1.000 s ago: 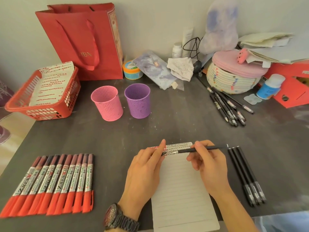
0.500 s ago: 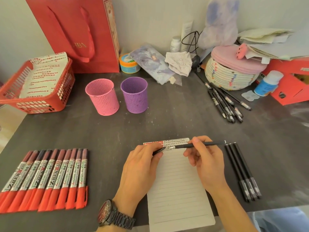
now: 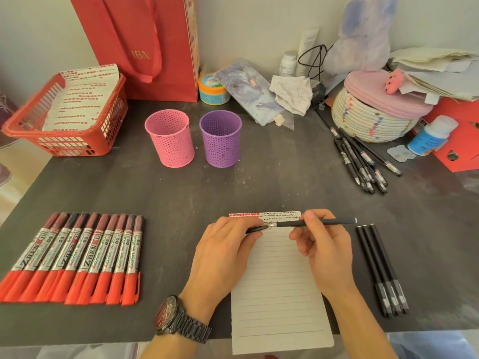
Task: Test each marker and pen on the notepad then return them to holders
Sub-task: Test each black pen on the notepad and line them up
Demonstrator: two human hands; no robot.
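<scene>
- Little has moved since a second ago: both hands stay over the top of the white lined notepad, and my view has tipped so the holders sit higher in frame.
- I see the right hand pinching a slim black pen between thumb and fingers. The pen lies nearly level and points left.
- The left hand pinches the black pen cap, fingers curled round it.
- The pen's silver tip is right at the cap's mouth; I cannot tell if it is inside.
- The notepad's top strip carries red and black test scribbles.
- A pink perforated holder cup and a purple perforated holder cup stand upright side by side, well behind the notepad on the dark grey table.
- A row of red-capped markers lies at left.
- Three capped black pens lie just right of the notepad.
- A loose pile of black pens lies at far right.
</scene>
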